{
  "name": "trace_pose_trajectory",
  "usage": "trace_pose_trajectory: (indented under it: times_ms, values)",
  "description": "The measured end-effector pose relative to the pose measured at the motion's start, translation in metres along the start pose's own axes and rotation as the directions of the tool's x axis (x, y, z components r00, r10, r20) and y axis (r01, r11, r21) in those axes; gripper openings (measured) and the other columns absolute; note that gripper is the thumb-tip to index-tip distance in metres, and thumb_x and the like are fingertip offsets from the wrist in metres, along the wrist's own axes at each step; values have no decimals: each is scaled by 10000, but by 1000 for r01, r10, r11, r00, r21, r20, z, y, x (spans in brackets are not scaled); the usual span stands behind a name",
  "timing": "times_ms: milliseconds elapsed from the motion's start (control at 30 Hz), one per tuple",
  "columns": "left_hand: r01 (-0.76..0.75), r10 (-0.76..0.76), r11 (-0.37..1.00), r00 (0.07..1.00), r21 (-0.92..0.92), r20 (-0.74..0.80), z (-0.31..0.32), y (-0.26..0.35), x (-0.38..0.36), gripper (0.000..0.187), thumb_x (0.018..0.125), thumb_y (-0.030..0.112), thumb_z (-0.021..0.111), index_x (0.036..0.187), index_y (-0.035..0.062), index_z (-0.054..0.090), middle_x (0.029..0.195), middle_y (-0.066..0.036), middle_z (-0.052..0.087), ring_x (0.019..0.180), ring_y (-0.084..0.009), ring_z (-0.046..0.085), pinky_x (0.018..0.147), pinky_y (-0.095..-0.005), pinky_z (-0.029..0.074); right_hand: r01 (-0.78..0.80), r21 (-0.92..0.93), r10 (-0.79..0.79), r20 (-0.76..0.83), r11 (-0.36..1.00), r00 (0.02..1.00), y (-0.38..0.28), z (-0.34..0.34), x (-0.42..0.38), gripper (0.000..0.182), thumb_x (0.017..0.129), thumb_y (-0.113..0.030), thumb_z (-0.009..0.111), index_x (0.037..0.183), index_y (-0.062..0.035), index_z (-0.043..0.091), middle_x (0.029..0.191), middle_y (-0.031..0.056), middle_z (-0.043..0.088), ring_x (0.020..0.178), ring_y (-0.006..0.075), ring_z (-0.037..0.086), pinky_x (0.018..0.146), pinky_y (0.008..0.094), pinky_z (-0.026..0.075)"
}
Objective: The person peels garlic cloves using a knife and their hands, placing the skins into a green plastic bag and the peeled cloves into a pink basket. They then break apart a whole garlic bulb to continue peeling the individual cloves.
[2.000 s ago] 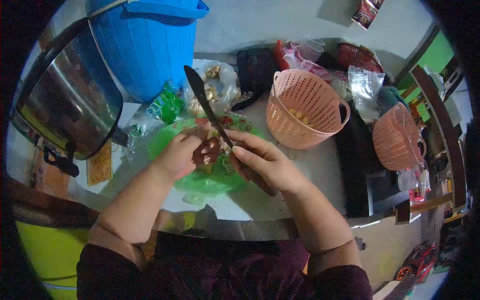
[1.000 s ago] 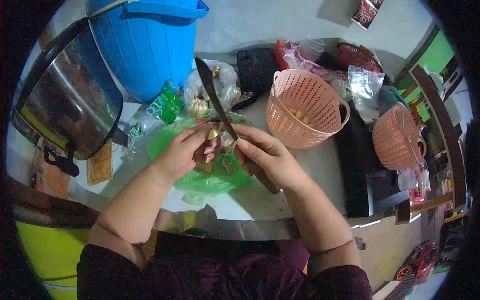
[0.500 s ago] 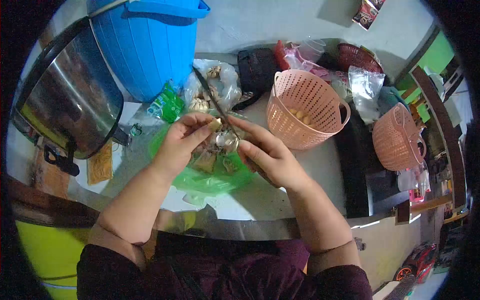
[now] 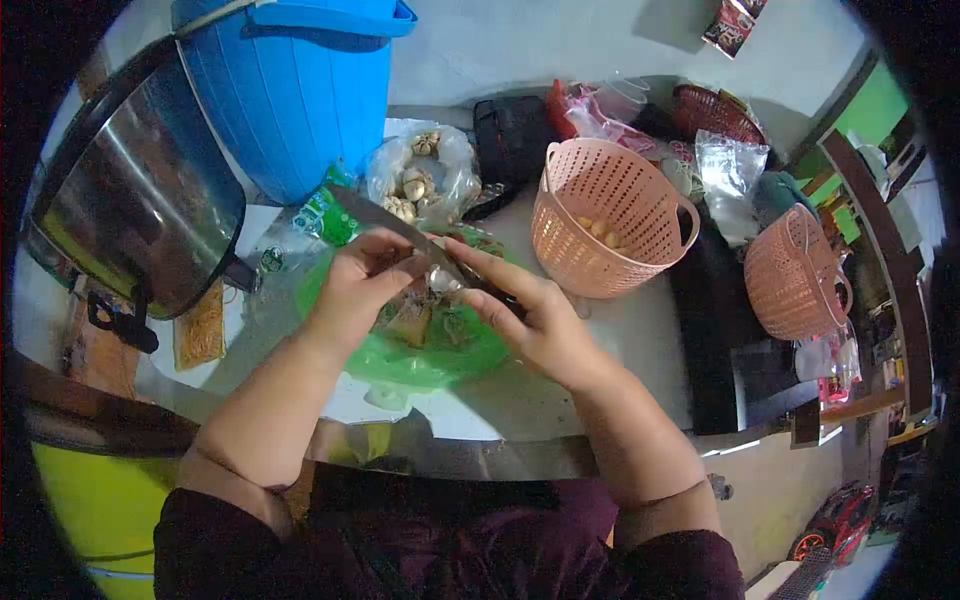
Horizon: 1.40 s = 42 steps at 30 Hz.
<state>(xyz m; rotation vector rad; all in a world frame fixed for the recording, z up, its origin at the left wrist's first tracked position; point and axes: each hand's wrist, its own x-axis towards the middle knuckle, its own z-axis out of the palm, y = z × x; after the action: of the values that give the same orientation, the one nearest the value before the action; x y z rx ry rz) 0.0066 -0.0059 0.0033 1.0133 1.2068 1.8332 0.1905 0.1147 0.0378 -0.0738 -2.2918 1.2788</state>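
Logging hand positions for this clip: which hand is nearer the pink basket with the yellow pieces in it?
Right. The right hand, gripping the knife, sits just beside the pink basket; the left hand is farther away, across the green bag.

There is just one camera. It sits on the person's head and looks forward and down, so both arms reach up into the picture from the bottom edge. It is close to the left hand (image 4: 355, 290) and the right hand (image 4: 535, 310), which meet in the middle. The pale grey table top (image 4: 640, 330) fills most of the view. The picture is round and bent like a fish eye, with dark corners. Farther off, at the top, stand the big blue plastic bin (image 4: 300, 90) and the pink plastic basket with holes (image 4: 610, 215).
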Motion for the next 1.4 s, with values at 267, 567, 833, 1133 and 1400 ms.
trace_pose_trajectory:
  times_ms: [267,567,833,1133,1400]
  values:
    - [43,-43,999,999,20,6,5,7,-2,190,875,52,651,1060,12,633,955,-28,660,842,-104,610,776,-253,497,-131,56,133,-42,990,990,3,-3,-1,456,941,-153,566,1374,-64,455,1194,187,616,1096,220,599,922,340,455]
    - [-32,28,996,999,-85,-42,5,1,-5,116,868,21,644,983,35,638,1012,-87,666,876,-164,642,753,-292,529,-267,135,248,142,954,958,-14,-5,-2,549,939,-162,576,1440,-104,360,1212,146,580,1070,185,567,914,304,432]
    - [22,-22,998,1000,-57,6,2,-1,-3,151,866,51,658,1011,18,631,931,-46,660,839,-130,627,723,-280,523,-102,104,94,76,989,993,-11,-4,0,465,940,-153,558,1381,-61,442,1338,154,535,1233,273,519,1003,355,399]
    - [101,-96,992,993,-72,72,7,12,-2,211,933,118,587,1091,-12,637,852,-18,631,763,-92,587,712,-241,496,-221,63,226,-92,973,970,-1,-7,0,447,954,-154,557,1376,-47,458,1073,136,646,924,167,612,826,291,476]
    - [111,-112,992,994,-60,-10,-1,3,2,209,928,136,597,1085,4,639,908,-21,645,800,-94,590,741,-246,483,-355,161,355,27,921,934,-3,-10,-2,402,990,-239,507,1349,-59,505,730,-2,565,710,58,501,653,230,429]
